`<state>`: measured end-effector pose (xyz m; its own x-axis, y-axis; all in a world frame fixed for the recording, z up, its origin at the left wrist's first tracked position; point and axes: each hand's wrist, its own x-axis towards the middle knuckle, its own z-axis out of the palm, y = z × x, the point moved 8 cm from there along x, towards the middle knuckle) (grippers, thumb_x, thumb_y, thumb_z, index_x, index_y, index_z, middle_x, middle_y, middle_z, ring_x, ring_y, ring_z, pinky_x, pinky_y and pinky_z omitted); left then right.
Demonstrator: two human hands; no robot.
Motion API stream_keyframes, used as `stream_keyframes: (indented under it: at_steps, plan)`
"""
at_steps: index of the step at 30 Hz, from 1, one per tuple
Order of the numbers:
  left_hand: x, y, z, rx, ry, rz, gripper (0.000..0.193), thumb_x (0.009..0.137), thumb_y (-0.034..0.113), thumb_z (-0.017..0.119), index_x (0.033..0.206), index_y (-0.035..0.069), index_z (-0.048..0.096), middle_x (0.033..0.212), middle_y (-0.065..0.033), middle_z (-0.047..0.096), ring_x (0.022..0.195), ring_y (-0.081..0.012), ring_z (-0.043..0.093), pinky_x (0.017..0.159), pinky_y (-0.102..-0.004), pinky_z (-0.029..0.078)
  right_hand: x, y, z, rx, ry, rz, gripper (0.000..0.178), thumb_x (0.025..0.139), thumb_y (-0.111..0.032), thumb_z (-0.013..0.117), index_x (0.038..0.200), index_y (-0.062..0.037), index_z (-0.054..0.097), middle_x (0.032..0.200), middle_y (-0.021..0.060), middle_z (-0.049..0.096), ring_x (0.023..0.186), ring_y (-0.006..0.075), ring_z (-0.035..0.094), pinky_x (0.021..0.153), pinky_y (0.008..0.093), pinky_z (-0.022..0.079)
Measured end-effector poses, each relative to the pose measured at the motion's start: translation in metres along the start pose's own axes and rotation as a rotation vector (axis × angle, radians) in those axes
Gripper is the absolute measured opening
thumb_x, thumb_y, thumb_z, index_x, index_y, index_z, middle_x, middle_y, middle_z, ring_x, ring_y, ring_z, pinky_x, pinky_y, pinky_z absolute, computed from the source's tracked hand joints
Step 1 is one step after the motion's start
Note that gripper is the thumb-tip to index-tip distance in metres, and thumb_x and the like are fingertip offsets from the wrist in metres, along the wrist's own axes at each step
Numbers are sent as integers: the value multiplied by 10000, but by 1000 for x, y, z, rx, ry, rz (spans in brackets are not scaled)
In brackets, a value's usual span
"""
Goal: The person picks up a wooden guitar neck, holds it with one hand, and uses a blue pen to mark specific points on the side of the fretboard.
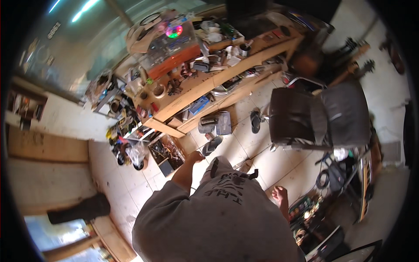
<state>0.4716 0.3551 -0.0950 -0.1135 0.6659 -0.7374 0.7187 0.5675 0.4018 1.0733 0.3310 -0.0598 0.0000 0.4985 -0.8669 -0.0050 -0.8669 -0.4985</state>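
My left hand (196, 157) hangs out in front of my body, its fingers curled in, and I see nothing held in it. A dark sandal (212, 146) lies on the floor just beyond that hand. On my other side my right hand (279, 194) hangs by my hip, loosely closed, with nothing visible in it. Below it stands a pile of mixed parts (304, 207). Neither hand appears to touch any object. My grey shirt (218, 222) fills the lower middle.
A cluttered wooden workbench (200, 94) stretches across the far side. Left of me sits an open box of wires and parts (175, 150). A dark padded chair (290, 115) stands to the right. A second sandal (255, 121) and a grey-blue box (224, 122) rest on the tiles.
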Motion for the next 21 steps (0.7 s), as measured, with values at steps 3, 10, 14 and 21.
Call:
stream_keyframes:
  at_steps: [3, 10, 14, 21]
  plan:
    - [-29, 19, -10, -324, 311, 28, 351, 800, 377, 687, 914, 45, 701, 840, -156, 704, 800, -294, 675, 740, -386, 523, 27, -124, -22, -224, 6, -61, 101, 897, -175, 621, 910, -88, 570, 698, -2, 538, 544, 70, 485, 442, 198, 370]
    - [-55, 23, 29, -548, 146, -333, 289, 830, 367, 701, 889, 85, 698, 689, -68, 664, 601, -143, 603, 588, -320, 485, 115, -293, 13, -335, -56, -275, 137, 882, -232, 632, 882, -102, 590, 725, -19, 572, 600, 75, 540, 552, 239, 466]
    - [-55, 35, 7, -672, 274, -381, 294, 826, 367, 697, 859, 75, 706, 752, -89, 684, 658, -188, 640, 633, -338, 507, 136, -300, 62, -389, -148, -165, 183, 882, -274, 628, 948, -109, 583, 807, 20, 607, 663, 118, 594, 644, 295, 518]
    - [-14, 76, -44, -473, 548, -151, 245, 848, 277, 572, 860, 58, 682, 912, -171, 675, 920, -348, 637, 763, -435, 522, 139, -315, 87, -535, -250, -26, 187, 877, -264, 640, 962, -101, 603, 771, 15, 603, 665, 127, 594, 590, 282, 478]
